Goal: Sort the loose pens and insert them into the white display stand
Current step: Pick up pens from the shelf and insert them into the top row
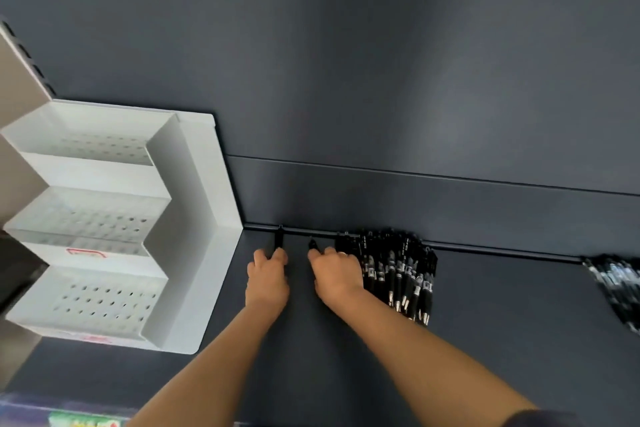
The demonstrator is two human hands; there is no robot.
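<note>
Left hand (268, 274) grips black pen (278, 240) just right of white display stand (204, 204). Right hand (336, 276) holds second pen (313, 245) farther right, beside pen pile (398, 270). Smaller pile (616, 282) far right of stand.

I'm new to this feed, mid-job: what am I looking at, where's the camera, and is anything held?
No machine here: a person's two bare hands, filmed by one camera worn on the head, looking down along the arms. The left hand grips a black pen; the right hand pinches a second pen. Beside the right hand lies a pile of black pens on the dark shelf, with more pens at the far right edge. The white display stand sits at the left, its holes unfilled.
</note>
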